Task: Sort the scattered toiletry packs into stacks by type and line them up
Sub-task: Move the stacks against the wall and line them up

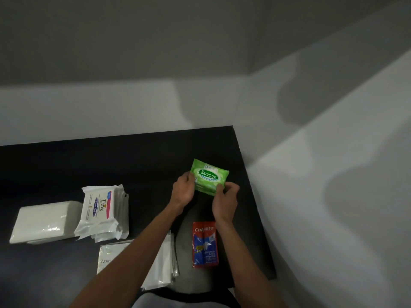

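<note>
1. Head view: we see both hands on a green Sanicare wipes pack (210, 177), over the far right part of the black surface (111, 161).
2. Left hand (183, 192): fingers curled round the pack's left edge, pinching it.
3. Right hand (225, 202): thumb and fingers pinch the pack's near right corner.
4. More green edges show under the top pack between the hands, so it looks like a small stack. We cannot tell whether it rests on the surface or is lifted.
5. Red Colgate sachet (205, 244): flat on the surface, just nearer us than the right hand, beside the right wrist and apart from the green pack.
6. Silver Dove sachets (163, 265): a pile under the left forearm, which partly hides it, on the near side of the left hand.
7. White Dove packs (101, 212): stacked well to the left of the left hand, the top one tilted.
8. Plain white pack (44, 221): further left again, touching or just beside the white Dove packs; we cannot tell which.
</note>
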A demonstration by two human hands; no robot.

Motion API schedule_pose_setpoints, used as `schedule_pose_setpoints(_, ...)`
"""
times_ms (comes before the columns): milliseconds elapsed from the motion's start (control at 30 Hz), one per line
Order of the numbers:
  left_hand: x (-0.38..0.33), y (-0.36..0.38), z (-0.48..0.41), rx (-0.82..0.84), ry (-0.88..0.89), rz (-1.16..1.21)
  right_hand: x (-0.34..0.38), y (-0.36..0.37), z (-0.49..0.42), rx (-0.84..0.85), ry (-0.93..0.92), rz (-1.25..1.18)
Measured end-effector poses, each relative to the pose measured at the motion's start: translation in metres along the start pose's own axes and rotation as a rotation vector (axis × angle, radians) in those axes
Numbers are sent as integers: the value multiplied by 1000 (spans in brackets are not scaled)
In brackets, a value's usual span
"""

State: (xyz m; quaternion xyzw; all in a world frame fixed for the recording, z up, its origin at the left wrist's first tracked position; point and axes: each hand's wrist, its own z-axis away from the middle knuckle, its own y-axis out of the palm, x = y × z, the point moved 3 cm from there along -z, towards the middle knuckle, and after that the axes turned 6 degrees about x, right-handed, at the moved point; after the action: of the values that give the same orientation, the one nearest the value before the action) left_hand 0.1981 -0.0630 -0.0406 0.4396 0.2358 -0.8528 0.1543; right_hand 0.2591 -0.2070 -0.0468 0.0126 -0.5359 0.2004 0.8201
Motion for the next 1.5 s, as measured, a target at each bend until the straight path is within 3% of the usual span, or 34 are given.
schedule_pose_setpoints(333,6,37,25,-85,62,21,7,-21,-28,24,-85,123)
schedule_pose_setpoints(500,10,27,37,-101,130,81,-5,-32,-19,10,-336,195)
schedule_pose_setpoints(667,16,37,36,-37,344,-112,-35,-42,-19,152,-477,363)
schedule_pose_setpoints(800,16,42,31,-106,358,-211,-40,-47,-24,178,-502,394)
schedule_pose_setpoints(933,20,42,31,-40,392,-287,-40,-43,-22,199,-521,387)
schedule_pose_setpoints(1267,17,53,18,9,457,-532,-48,-39,-28,19,-567,401)
schedule_pose_setpoints(1500,-2,60,-22,-6,503,-442,-30,-23,-62,-102,-652,413)
